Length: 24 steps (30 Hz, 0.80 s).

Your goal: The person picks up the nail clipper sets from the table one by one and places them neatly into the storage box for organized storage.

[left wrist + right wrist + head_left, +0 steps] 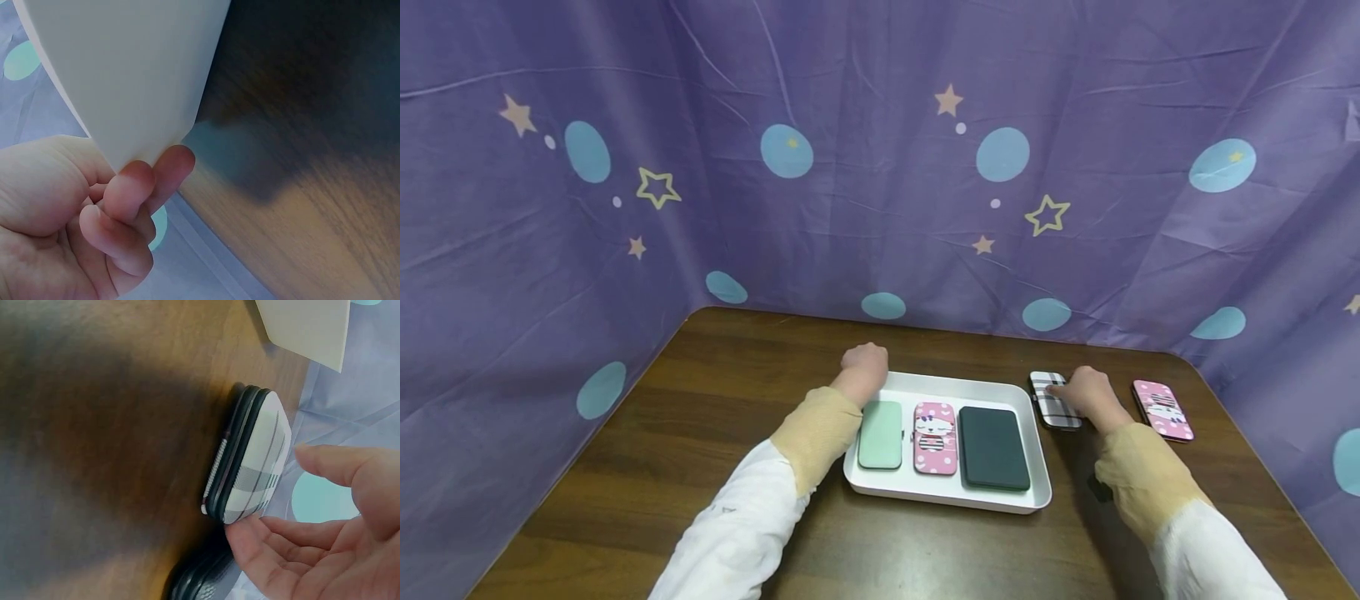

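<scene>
The place is a curtained-off booth, with purple star-patterned curtains (pixel 887 242) around a wood-grain table (pixel 737 367)

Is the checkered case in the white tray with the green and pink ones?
No, the checkered case lies on the brown table, outside the white tray, where the right hand touches it.

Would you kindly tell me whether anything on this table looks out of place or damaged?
Nothing stands out: the plaid case and far-right pink case merely lie outside the white tray, with no visible damage.
</scene>
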Each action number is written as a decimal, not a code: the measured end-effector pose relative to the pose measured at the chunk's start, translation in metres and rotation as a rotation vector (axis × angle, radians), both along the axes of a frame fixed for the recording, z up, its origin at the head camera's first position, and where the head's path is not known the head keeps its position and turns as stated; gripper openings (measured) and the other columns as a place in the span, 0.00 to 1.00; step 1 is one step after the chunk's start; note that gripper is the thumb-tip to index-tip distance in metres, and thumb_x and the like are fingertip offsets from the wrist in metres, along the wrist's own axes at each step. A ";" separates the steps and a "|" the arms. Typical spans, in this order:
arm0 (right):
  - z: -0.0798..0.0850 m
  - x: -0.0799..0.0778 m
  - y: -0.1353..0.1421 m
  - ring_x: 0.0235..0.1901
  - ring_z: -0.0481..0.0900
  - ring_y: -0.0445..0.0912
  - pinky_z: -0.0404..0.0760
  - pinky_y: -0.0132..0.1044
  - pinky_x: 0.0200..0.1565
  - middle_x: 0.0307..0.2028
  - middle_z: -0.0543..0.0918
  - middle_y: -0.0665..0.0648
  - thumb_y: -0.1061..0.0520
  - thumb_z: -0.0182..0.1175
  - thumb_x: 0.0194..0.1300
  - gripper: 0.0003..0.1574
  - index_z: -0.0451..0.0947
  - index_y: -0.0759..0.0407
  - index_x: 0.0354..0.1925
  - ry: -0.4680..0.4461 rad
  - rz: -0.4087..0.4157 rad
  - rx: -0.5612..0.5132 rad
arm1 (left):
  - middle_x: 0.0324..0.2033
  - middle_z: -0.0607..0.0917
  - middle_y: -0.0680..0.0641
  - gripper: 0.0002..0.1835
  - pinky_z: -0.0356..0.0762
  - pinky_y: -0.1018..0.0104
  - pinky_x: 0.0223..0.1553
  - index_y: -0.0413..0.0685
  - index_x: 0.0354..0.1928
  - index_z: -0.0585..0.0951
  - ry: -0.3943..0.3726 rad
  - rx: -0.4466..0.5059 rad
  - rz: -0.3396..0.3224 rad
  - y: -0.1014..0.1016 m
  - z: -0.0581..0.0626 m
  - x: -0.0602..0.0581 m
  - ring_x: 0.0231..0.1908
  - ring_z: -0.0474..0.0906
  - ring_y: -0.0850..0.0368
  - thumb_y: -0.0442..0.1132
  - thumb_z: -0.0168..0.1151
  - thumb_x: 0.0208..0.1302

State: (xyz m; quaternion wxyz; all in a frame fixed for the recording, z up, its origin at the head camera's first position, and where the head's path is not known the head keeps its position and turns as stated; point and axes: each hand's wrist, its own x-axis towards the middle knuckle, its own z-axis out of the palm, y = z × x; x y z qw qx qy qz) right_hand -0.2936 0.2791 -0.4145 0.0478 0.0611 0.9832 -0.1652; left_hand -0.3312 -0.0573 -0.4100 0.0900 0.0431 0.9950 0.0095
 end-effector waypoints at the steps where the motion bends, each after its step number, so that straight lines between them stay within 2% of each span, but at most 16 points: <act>1: 0.001 -0.001 -0.001 0.30 0.75 0.56 0.77 0.47 0.35 0.28 0.78 0.70 0.47 0.63 0.56 0.29 0.75 0.77 0.31 -0.005 -0.007 -0.003 | 0.48 0.83 0.45 0.15 0.80 0.58 0.33 0.51 0.50 0.81 -0.001 -0.001 0.000 0.000 0.000 0.000 0.43 0.81 0.52 0.33 0.45 0.70; 7: -0.001 -0.006 -0.003 0.28 0.76 0.56 0.77 0.48 0.32 0.28 0.78 0.70 0.46 0.65 0.55 0.29 0.75 0.76 0.31 -0.017 -0.021 0.009 | 0.48 0.83 0.45 0.15 0.80 0.58 0.34 0.51 0.49 0.81 -0.005 0.004 0.003 0.000 0.001 0.000 0.43 0.81 0.52 0.33 0.45 0.70; 17: 0.004 -0.006 -0.006 0.30 0.77 0.58 0.77 0.51 0.34 0.32 0.78 0.73 0.46 0.65 0.55 0.32 0.76 0.78 0.36 -0.054 -0.026 0.022 | 0.49 0.83 0.45 0.15 0.80 0.58 0.35 0.51 0.49 0.81 -0.015 0.007 0.015 0.000 0.001 -0.001 0.45 0.81 0.52 0.32 0.46 0.69; 24: 0.001 -0.007 -0.006 0.29 0.76 0.57 0.77 0.50 0.35 0.30 0.78 0.71 0.47 0.66 0.53 0.29 0.75 0.75 0.32 -0.026 -0.023 0.010 | 0.49 0.83 0.45 0.15 0.81 0.57 0.35 0.50 0.48 0.81 -0.011 0.011 0.016 0.001 0.001 -0.001 0.44 0.81 0.52 0.32 0.46 0.70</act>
